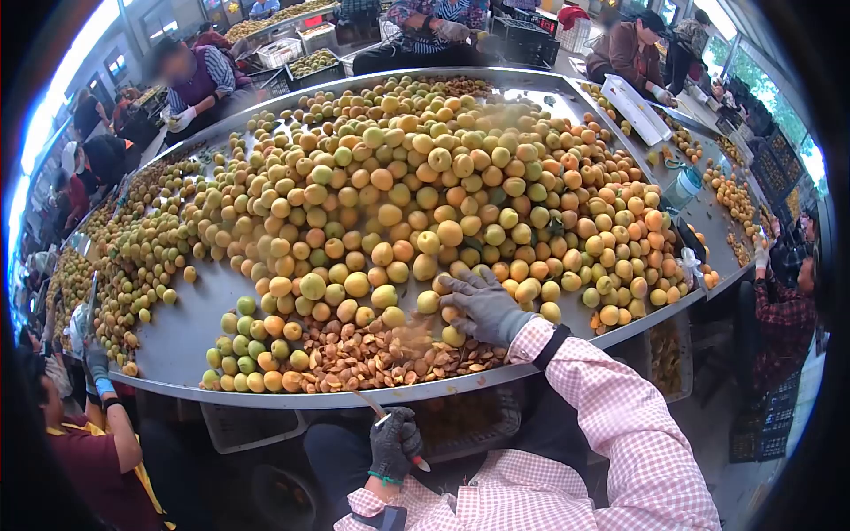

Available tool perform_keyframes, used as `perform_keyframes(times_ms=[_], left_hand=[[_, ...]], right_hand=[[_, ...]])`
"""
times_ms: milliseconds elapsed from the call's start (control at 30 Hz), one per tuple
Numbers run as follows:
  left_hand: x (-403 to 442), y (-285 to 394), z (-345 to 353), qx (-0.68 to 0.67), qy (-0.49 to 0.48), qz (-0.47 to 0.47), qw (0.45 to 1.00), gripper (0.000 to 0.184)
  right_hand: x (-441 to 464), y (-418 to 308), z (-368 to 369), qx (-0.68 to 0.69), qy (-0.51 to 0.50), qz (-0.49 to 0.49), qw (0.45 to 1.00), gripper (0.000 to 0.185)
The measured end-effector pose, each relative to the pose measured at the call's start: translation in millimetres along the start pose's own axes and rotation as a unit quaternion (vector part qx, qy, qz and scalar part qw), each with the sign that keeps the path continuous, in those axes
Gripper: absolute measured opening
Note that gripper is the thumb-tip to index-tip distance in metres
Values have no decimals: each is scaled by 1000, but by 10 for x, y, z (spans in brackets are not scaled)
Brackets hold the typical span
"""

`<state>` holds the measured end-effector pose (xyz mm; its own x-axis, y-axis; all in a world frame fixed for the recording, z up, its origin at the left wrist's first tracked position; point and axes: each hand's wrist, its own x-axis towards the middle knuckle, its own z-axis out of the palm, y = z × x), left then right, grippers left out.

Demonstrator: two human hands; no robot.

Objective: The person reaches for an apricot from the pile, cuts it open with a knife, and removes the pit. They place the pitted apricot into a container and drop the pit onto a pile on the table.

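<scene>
Picking step, likely: right hand (487,306) spread wide at apricots (390,215), left hand (395,443) gripping slim tool (382,419); next move calls for closing round one

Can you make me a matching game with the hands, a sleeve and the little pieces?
Things
1. Left hand
2. Right hand
3. Right sleeve
4. Little pieces

What fits
A. Pink-and-white checked
B. Spread out, touching fruit
C. Brown, heaped by the near rim
D. Closed around a thin tool

Right pairs: 1-D, 2-B, 3-A, 4-C
</scene>
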<state>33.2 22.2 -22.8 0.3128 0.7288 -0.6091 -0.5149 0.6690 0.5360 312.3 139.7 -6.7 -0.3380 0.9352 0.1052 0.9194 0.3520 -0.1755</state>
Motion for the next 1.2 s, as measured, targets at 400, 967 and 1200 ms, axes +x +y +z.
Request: perform_keyframes(times_ms=[400, 967, 1200], left_hand=[[-38, -49, -17, -1, -67, 16, 998, 12], [-470, -10, 885, 707, -91, 373, 594, 32], [-577, 12, 719, 261, -233, -120, 929, 37]], right_hand=[[-133, -125, -141, -12, 78, 41, 996, 29], [-1318, -1551, -134, 778, 100, 198, 587, 27], [-1753, -1389, -381, 842, 68, 177, 506, 21]])
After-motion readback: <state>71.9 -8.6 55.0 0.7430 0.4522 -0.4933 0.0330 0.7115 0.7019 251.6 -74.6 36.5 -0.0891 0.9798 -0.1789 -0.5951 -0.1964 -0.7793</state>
